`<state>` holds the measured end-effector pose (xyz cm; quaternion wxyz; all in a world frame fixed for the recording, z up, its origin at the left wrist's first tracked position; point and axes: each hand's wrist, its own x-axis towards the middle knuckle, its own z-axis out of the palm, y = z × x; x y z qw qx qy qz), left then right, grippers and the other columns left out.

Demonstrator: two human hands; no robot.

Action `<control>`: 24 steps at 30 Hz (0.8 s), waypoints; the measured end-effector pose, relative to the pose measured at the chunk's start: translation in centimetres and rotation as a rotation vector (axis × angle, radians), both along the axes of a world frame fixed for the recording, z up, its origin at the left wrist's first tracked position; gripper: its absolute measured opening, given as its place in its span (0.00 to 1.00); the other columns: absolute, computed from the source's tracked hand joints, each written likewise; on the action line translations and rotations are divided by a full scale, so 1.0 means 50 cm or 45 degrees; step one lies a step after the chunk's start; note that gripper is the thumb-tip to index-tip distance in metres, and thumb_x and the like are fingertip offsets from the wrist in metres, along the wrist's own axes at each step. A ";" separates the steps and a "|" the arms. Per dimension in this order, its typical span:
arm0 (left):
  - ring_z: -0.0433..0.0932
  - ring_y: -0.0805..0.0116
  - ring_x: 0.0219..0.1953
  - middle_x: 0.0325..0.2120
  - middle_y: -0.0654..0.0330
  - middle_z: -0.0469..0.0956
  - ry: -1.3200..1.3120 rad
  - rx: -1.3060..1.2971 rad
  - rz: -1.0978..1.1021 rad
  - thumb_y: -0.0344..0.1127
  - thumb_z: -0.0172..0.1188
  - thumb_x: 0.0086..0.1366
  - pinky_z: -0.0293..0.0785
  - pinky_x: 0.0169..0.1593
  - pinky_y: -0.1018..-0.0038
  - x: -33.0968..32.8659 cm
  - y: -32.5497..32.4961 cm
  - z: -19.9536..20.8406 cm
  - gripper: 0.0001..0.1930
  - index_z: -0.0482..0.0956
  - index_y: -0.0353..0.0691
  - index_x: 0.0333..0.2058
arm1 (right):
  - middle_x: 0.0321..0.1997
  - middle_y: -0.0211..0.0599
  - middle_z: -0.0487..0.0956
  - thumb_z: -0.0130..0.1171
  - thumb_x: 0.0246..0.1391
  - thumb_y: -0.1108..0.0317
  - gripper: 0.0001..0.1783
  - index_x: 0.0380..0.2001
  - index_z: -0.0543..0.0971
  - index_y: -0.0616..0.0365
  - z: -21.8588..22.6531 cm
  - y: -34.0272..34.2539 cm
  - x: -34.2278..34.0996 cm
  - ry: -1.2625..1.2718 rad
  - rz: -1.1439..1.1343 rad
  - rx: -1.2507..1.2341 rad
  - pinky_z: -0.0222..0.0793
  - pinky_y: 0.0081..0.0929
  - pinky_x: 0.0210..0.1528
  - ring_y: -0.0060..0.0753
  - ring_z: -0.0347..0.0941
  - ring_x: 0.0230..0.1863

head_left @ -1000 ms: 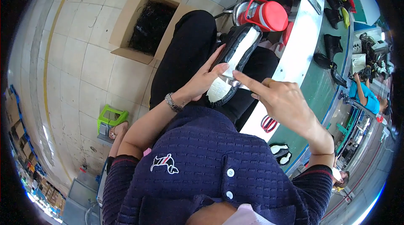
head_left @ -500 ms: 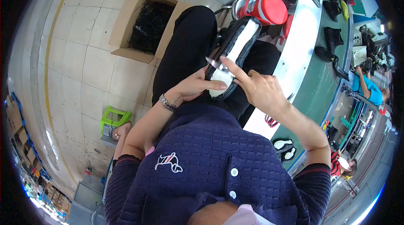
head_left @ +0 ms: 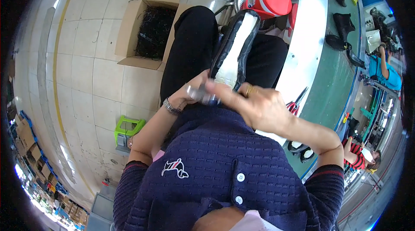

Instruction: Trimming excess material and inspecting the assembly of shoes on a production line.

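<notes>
As the shoe (head_left: 234, 54) is grasped by the left hand (head_left: 199, 82), the right hand's (head_left: 263, 108) seven-o'clock tool (head_left: 201, 96), seemingly clenched, is best angled outward.

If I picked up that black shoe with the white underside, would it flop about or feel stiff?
The black shoe would probably feel stiff: it stretches well past the left hand with no visible sag. Its sides may be a little slippery, since they look smooth and shiny. Its weight is hard to guess, because whatever fills it is hidden.
</notes>
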<state>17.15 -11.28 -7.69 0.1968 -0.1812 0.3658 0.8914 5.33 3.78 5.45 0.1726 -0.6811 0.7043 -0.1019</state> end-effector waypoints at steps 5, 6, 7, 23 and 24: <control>0.75 0.74 0.44 0.41 0.61 0.76 0.083 -0.017 0.023 0.37 0.72 0.53 0.72 0.48 0.76 0.001 -0.004 0.016 0.28 0.70 0.35 0.50 | 0.19 0.38 0.71 0.50 0.52 0.74 0.43 0.69 0.51 0.32 0.013 -0.011 -0.006 0.180 -0.122 0.565 0.68 0.27 0.12 0.27 0.71 0.13; 0.75 0.74 0.44 0.41 0.61 0.77 0.073 -0.059 -0.019 0.37 0.72 0.53 0.72 0.48 0.76 0.000 -0.007 0.017 0.28 0.71 0.35 0.49 | 0.20 0.40 0.73 0.47 0.55 0.73 0.41 0.69 0.48 0.33 0.014 -0.015 -0.008 0.044 0.010 0.356 0.67 0.24 0.11 0.25 0.70 0.13; 0.75 0.74 0.44 0.41 0.61 0.77 0.101 -0.147 -0.004 0.37 0.72 0.52 0.73 0.47 0.76 -0.001 -0.008 0.015 0.28 0.71 0.34 0.49 | 0.21 0.43 0.75 0.43 0.59 0.72 0.39 0.70 0.44 0.33 0.015 -0.015 -0.010 -0.012 0.157 0.226 0.67 0.21 0.10 0.23 0.70 0.12; 0.73 0.70 0.49 0.47 0.60 0.75 -0.042 -0.082 -0.127 0.35 0.72 0.53 0.69 0.56 0.72 -0.014 -0.006 0.009 0.31 0.68 0.36 0.53 | 0.15 0.36 0.75 0.50 0.61 0.63 0.34 0.68 0.51 0.36 -0.004 -0.019 -0.121 0.076 -0.334 -0.006 0.69 0.31 0.14 0.33 0.74 0.13; 0.73 0.70 0.49 0.47 0.60 0.75 -0.040 -0.090 -0.134 0.35 0.72 0.53 0.69 0.56 0.72 -0.018 -0.007 0.012 0.31 0.68 0.36 0.53 | 0.14 0.37 0.75 0.50 0.61 0.62 0.35 0.68 0.50 0.37 -0.009 -0.025 -0.134 0.063 -0.386 -0.151 0.71 0.31 0.16 0.36 0.74 0.14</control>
